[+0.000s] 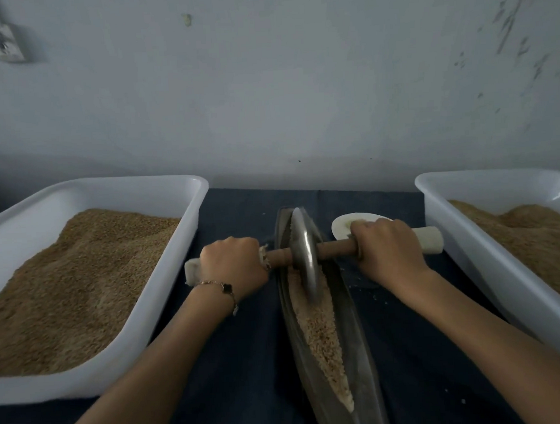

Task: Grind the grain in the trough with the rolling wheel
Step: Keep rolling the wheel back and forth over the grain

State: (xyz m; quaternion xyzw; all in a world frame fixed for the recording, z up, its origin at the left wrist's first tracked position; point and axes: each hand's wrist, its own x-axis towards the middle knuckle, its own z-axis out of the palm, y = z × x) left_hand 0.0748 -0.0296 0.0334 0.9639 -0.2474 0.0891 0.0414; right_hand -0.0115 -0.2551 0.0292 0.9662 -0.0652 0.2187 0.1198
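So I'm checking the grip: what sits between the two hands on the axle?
In the head view, the metal rolling wheel sits between the left hand and right hand, standing in the grain-filled trough.

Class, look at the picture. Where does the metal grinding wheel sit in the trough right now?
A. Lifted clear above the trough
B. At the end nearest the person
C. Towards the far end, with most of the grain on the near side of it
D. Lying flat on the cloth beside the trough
C: the wheel stands on edge in the trough near its far end, and the grain stretches from it towards the person.
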